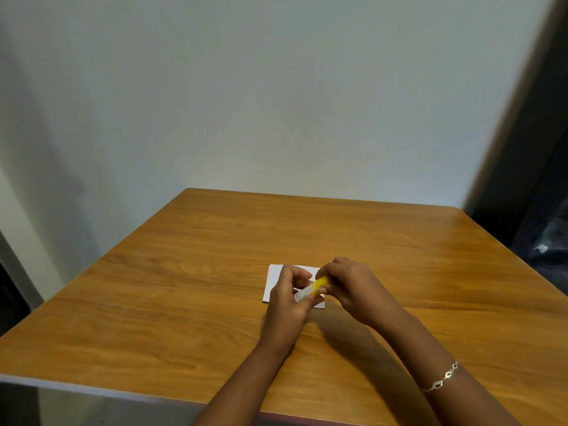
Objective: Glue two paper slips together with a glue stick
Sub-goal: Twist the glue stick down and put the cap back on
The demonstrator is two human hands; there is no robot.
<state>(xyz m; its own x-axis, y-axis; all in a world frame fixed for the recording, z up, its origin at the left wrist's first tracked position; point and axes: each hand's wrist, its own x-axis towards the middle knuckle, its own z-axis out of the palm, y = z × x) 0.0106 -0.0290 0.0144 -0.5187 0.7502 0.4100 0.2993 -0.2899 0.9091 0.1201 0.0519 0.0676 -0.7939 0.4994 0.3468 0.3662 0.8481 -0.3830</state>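
Note:
A glue stick (309,290) with a white labelled body and a yellow cap is held just above the table's middle. My left hand (287,305) grips the white body. My right hand (350,284) pinches the yellow cap end (321,282) between fingers and thumb. White paper (272,284) lies flat on the wooden table (184,287) directly under both hands, which hide most of it. I cannot tell whether it is one slip or two.
The table's far edge meets a pale wall (276,103). Something dark (541,226) stands past the table's right side. A silver bracelet (442,378) hangs on my right wrist. The near table edge (92,388) runs along the lower left.

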